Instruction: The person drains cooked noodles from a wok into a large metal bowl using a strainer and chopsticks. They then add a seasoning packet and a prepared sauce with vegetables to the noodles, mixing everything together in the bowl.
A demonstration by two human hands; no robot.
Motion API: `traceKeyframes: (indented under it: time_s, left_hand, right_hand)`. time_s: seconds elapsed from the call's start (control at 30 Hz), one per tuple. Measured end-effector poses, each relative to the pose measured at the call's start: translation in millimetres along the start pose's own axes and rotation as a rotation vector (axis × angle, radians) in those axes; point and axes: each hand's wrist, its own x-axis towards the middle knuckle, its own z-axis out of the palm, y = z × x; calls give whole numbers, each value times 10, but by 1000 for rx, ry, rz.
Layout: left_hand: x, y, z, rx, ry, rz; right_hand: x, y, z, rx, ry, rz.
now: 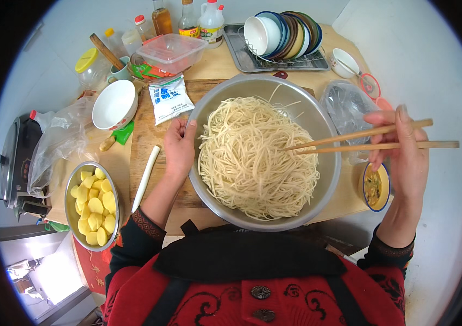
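Observation:
A large steel bowl (330, 171) heaped with pale noodles (255, 155) stands before me, partly over a wooden cutting board (141, 138). At its left rim is my left hand (181, 144), gripping the edge with the thumb up against the wall. My right hand (406, 150) holds a pair of wooden chopsticks (349, 140) over the bowl's right side, their tips slightly apart and at the noodles. Left of my left forearm lies a white scallion stalk (146, 178). Above that hand a white printed packet (170, 98) rests on the board.
A steel bowl of peeled potato pieces (95, 208) stands at the left, below a white bowl (115, 104). A dish rack with plates (292, 36) and bottles (188, 22) line the back. At the right are a plastic bag (347, 106) and a small bowl of food (373, 187).

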Motion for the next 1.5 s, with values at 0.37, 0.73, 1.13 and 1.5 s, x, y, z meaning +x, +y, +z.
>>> traceKeyframes:
  time_s: [0.37,0.73,1.13,1.5]
  left_hand:
    - [-5,-12,39,-1,41,35]
    - [4,-79,-19,11,41,61]
    - [16,-115,11,-44,58,85]
    - [20,-135,-17,-15,71,43]
  right_hand:
    - [-118,1607,893,562,211,547]
    - [-22,1658,739,886,281,678]
    - [126,656,10,811,357,263]
    - [-167,-324,613,-34,-177,-151]
